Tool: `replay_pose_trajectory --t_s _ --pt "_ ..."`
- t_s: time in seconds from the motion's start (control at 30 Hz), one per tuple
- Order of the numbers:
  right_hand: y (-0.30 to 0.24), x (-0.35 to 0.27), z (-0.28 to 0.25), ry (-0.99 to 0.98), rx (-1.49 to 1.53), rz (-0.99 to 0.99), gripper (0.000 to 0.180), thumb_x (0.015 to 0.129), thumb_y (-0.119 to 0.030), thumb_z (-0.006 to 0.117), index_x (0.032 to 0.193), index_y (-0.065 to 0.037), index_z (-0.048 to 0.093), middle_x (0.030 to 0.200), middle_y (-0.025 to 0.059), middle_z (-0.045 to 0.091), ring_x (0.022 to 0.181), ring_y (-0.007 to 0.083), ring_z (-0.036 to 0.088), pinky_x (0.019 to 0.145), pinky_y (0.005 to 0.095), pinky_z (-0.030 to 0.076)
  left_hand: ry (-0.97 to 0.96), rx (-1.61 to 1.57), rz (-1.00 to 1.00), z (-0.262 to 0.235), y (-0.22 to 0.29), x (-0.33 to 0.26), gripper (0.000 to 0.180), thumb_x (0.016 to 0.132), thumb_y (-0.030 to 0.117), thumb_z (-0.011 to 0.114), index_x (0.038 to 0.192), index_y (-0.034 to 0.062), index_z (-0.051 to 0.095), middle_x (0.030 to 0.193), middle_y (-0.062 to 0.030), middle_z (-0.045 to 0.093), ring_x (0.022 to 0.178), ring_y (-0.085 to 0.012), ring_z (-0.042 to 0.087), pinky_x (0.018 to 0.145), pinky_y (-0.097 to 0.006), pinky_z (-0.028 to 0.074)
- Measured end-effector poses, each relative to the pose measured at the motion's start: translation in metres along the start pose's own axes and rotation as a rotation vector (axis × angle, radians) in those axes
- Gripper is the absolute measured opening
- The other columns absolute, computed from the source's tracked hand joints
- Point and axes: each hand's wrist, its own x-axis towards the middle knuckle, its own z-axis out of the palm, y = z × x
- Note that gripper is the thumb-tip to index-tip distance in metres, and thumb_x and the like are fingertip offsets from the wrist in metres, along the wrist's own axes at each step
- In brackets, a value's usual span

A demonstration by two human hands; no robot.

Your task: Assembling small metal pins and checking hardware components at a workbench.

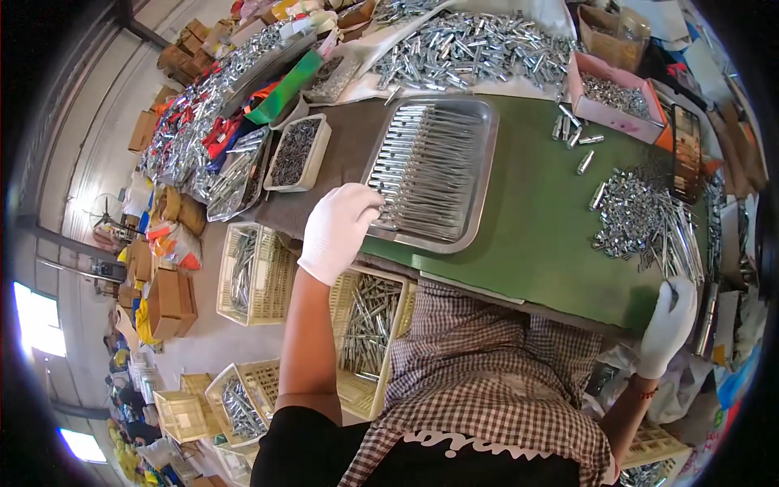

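Our left hand (339,230) pinches a metal rod at the steel tray's (484,174) near corner, squaring the row. Right hand (670,322) grips rods at the loose pile (645,219) on the green surface (535,219), within reach.

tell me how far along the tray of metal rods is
Done: the steel tray already holds a near-full row of metal rods. In hand: the left hand touches the tray's near corner; the right hand reaches the loose pile. Left: that pile, plus more parts heaped behind.
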Motion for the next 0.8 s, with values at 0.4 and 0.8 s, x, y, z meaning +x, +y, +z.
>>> replay_pose_trajectory --t_s 0.4,0.8 --pt "-0.006 -0.019 -0.003 0.028 0.152 0.104 0.009 0.099 -0.002 0.063 0.106 0.003 0.064 0.103 0.0129 0.066 0.093 0.0256 0.062 0.089 0.0339 0.051 0.157 -0.024 -0.157 -0.012 -0.014 -0.003 0.025 0.097 0.002 0.055 0.114 0.0032 0.073 0.113 -0.0157 0.071 0.109 -0.0345 0.067 0.097 -0.04 0.053" --pt "-0.02 -0.03 0.0 0.008 0.249 0.103 0.008 0.098 -0.001 0.064 0.104 0.002 0.063 0.1 0.0133 0.066 0.088 0.0253 0.063 0.086 0.0343 0.051 0.121 -0.084 -0.209 -0.001 -0.017 0.008 0.024 0.1 0.01 0.057 0.116 0.001 0.072 0.116 -0.0161 0.072 0.112 -0.0294 0.068 0.1 -0.037 0.051"
